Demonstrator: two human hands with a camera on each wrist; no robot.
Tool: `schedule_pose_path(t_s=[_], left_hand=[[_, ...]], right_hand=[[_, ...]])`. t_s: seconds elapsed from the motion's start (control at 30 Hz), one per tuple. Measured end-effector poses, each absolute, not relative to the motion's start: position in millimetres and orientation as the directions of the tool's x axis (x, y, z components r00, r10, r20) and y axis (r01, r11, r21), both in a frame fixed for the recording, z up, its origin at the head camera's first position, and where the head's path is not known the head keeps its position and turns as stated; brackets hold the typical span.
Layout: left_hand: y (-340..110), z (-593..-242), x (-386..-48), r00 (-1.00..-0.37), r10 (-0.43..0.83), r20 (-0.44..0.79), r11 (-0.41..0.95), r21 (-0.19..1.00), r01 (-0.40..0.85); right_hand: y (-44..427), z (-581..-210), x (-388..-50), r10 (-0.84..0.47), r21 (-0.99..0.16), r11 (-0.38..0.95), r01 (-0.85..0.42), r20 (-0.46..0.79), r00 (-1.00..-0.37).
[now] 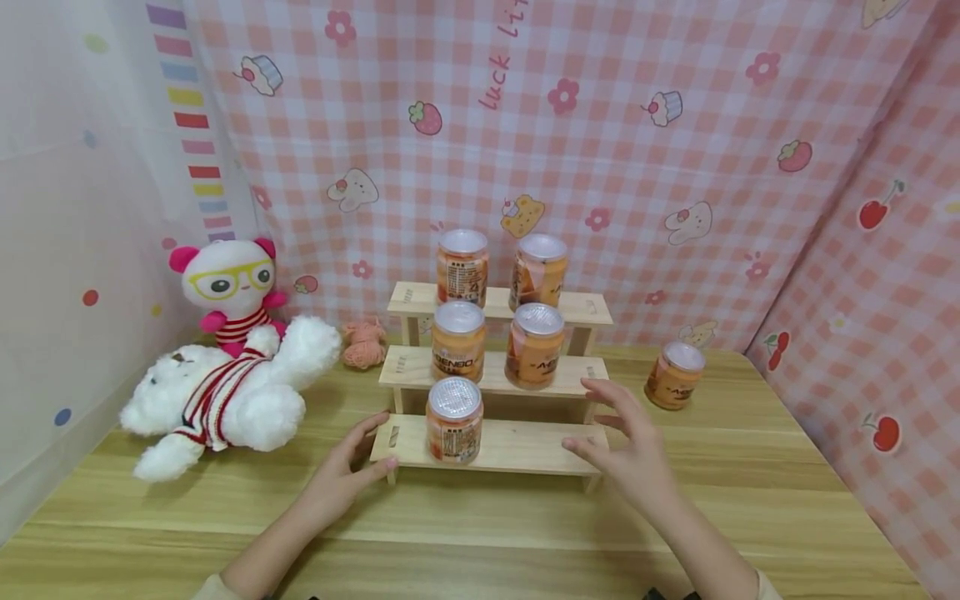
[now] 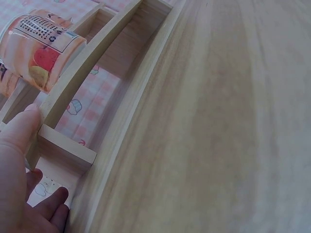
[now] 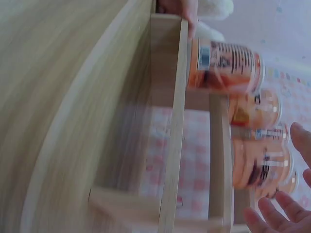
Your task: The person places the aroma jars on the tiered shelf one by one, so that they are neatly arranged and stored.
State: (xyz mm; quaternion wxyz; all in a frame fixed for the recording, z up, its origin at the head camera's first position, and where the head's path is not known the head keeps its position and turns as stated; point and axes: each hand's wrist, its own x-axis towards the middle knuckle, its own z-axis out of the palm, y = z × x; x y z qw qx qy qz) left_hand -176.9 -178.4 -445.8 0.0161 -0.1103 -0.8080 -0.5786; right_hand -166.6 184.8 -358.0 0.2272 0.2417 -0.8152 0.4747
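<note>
A three-step wooden display stand (image 1: 525,446) stands on the table. On its lowest step, left of the middle, is an orange can (image 1: 454,425) with a silver lid. The middle step bears two similar cans, a left can (image 1: 457,346) and a right can (image 1: 535,350); the top step bears another two. My left hand (image 1: 337,477) holds the lowest step's left end, its thumb (image 2: 22,128) against the front edge. Around the right end, my right hand (image 1: 628,446) hovers with spread fingers and nothing held. A single can (image 1: 675,379) stands on the table to its right.
A white plush bear (image 1: 251,400) lies at the left, with a pink-eared plush panda (image 1: 228,287) behind it. Some pink yarn (image 1: 364,343) sits between the toys and the stand. A checked curtain (image 1: 480,167) hangs behind the wood-grain table (image 1: 480,533).
</note>
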Motion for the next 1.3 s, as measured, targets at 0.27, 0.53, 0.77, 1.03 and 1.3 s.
schedule_pose_path(t_s=[0.27, 0.53, 0.77, 1.03, 1.3], left_hand=[[-177.0, -442.4, -175.3, -0.975, 0.164, 0.152, 0.298, 0.934, 0.196], [-177.0, -441.0, -175.2, -0.977, 0.159, 0.144, 0.306, 0.933, 0.188], [-178.0, -442.0, -175.8, -0.980, 0.157, 0.124, 0.313, 0.935, 0.169], [-178.2, -442.3, -175.4, -0.977, 0.166, 0.132, 0.305, 0.935, 0.179], [-178.0, -442.2, -175.5, -0.977, 0.167, 0.132, 0.293, 0.940, 0.177]], right_hand=[[223.1, -356.2, -175.7, -0.113, -0.616, 0.548, -0.566, 0.616, -0.780], [262.2, -361.6, -194.8, -0.066, -0.589, 0.620, -0.518, 0.619, -0.783], [289.5, -364.5, -207.8, -0.036, -0.582, 0.682, -0.443, 0.578, -0.815], [312.5, -370.5, -227.0, -0.002, -0.615, 0.696, -0.370, 0.514, -0.858], [325.7, -374.6, -241.0, 0.019, -0.670, 0.671, -0.318, 0.444, -0.896]])
